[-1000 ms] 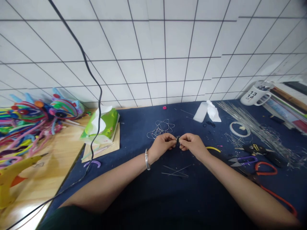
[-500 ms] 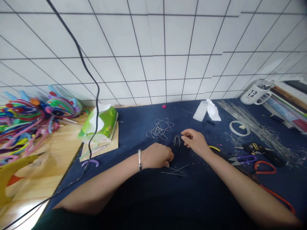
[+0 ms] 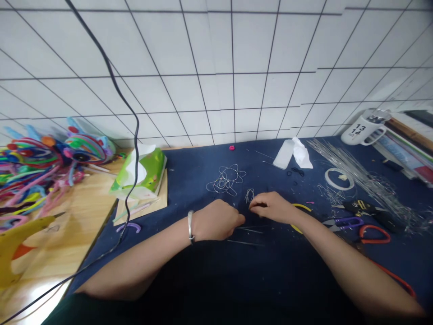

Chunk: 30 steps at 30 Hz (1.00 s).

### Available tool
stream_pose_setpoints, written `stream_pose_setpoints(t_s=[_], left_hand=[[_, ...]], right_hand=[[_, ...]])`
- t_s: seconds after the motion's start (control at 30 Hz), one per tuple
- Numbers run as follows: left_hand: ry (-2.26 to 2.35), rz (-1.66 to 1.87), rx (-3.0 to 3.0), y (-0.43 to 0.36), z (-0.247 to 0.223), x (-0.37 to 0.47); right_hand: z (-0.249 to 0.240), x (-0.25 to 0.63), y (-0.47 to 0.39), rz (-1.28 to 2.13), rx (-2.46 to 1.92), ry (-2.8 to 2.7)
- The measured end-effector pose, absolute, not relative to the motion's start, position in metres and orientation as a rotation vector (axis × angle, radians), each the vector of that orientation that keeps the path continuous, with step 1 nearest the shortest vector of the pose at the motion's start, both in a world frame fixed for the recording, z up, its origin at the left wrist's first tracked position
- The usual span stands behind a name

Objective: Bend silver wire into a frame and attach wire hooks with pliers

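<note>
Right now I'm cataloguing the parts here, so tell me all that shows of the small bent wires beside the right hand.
The bent wires are thin, pale and silvery, apparently metal, curving into narrow arches at the far end, with legs spreading toward the person. They overlap in a small cluster on the dark blue surface. The right hand's fingertips are close beside their near end; contact and exact count cannot be made out.

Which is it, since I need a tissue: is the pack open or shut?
Open: a white tissue sticks out of the pack.
</note>
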<state>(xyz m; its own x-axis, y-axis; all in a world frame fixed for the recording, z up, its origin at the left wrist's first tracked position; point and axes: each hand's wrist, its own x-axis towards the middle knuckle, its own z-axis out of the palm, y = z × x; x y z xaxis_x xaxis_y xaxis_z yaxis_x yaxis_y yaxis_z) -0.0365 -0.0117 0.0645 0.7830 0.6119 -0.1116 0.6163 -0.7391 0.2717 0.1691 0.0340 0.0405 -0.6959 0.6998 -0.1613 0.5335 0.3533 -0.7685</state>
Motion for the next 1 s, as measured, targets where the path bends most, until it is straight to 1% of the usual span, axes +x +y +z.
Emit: stream_pose_setpoints(t_s=[0.17, 0.27, 0.5, 0.63, 0.77, 1.0], left_hand=[[0.922, -0.06, 2.737, -0.013, 0.074, -0.044], [0.894, -0.035, 2.748, -0.013, 0.08, -0.049], [0.714, -0.011, 2.594, -0.011, 0.085, -0.053], [0.786, -0.036, 2.499, -0.012, 0.08, -0.049], [0.919, -0.001, 2.549, -0.01, 0.078, -0.044], [0.934, 0.128, 2.622, -0.004, 0.063, -0.032]], right_hand=[[0.051, 0.168, 0.028, 1.306, -0.842, -2.737], [0.052, 0.166, 0.024, 1.275, -0.785, -2.854], [0.054, 0.165, 0.013, 0.802, -0.895, -3.083], [0.057, 0.165, 0.008, 0.638, -0.894, -3.185], [0.059, 0.165, 0.008, 0.598, -0.85, -3.186], [0.058, 0.166, 0.017, 0.584, -0.916, -2.997]])
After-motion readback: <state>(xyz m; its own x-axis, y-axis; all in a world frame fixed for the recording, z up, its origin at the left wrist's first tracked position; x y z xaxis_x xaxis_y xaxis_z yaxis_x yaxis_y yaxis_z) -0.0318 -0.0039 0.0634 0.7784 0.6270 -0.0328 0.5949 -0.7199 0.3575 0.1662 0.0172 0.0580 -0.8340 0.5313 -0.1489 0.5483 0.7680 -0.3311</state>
